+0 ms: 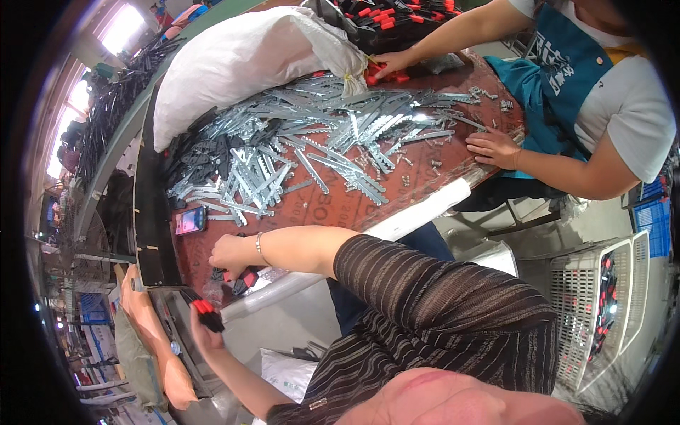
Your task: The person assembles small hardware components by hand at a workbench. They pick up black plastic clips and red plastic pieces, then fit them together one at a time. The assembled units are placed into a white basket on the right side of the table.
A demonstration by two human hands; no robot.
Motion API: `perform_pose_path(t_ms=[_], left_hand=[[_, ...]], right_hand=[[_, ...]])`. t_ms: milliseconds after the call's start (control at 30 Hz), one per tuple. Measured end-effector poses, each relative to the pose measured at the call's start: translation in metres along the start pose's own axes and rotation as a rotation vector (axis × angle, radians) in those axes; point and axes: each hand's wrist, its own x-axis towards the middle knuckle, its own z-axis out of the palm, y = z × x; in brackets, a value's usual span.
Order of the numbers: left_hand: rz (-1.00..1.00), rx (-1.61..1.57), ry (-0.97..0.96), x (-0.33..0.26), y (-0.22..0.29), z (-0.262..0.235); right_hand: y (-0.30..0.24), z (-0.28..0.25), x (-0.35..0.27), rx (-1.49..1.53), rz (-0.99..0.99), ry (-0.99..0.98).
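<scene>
My right hand (228, 253), a bracelet on its wrist, rests curled at the near corner of the brown table (432, 177), its fingers closed on a small black and red part (246, 278). My left hand (200, 333) is lower, off the table edge, and grips another black piece with red tips (207, 313). A big heap of flat toothed metal bars (326, 138) covers the table's middle, with black plastic parts (205, 152) along its left side.
A phone (190, 221) lies just past my right hand. A stuffed white sack (241, 57) sits at the back. A co-worker in a blue apron (552, 64) has one hand (494, 147) on the table. A white basket (602, 312) stands on the floor at right.
</scene>
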Motion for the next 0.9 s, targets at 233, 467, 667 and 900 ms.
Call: perform_pose_path(t_ms=[233, 467, 667, 900], left_hand=[[0.057, -0.293, -0.066, -0.046, -0.051, 0.020], [0.032, -0.374, -0.030, -0.047, -0.067, 0.028], [0.067, -0.283, -0.010, -0.047, -0.070, 0.036], [0.054, -0.176, 0.020, -0.049, -0.059, 0.072]], right_hand=[[-0.006, -0.035, -0.017, 0.124, -0.200, 0.014], [-0.002, -0.017, -0.039, 0.084, -0.281, -0.013], [-0.010, -0.023, -0.050, -0.035, -0.171, -0.109], [0.001, -0.053, -0.082, 0.060, -0.019, 0.124]])
